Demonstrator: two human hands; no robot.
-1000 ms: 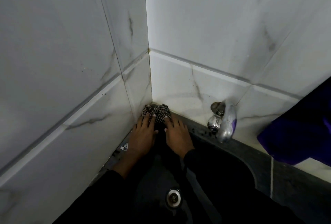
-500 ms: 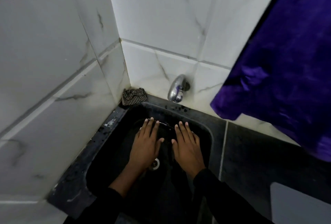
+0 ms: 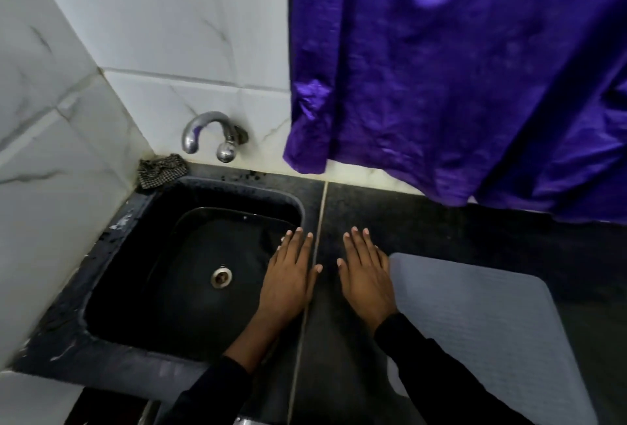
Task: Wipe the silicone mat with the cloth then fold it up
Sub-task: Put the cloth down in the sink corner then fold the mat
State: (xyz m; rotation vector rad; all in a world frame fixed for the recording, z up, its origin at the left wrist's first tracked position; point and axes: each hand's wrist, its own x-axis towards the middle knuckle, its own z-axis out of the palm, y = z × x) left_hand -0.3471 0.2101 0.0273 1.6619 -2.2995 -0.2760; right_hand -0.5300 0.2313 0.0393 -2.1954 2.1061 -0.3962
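Observation:
A grey silicone mat [image 3: 485,329] lies flat on the dark counter at the lower right. A small checked cloth [image 3: 162,170] sits crumpled in the far left corner behind the sink, far from both hands. My left hand [image 3: 288,280] hovers flat over the sink's right rim, fingers spread and holding nothing. My right hand [image 3: 368,277] is flat, fingers apart, at the mat's left edge, its outer side over the mat's corner. Black sleeves cover both forearms.
A black sink [image 3: 112,244] with a metal drain [image 3: 221,276] fills the left. A chrome tap [image 3: 207,134] juts from the white marble-tiled wall [image 3: 190,34]. A purple curtain [image 3: 458,68] hangs over the counter's back right. Dark counter [image 3: 424,221] lies between curtain and mat.
Both hands left the cloth in the corner, drew back over the sink, then shifted right to the counter beside the mat. The view swung right, bringing the mat in.

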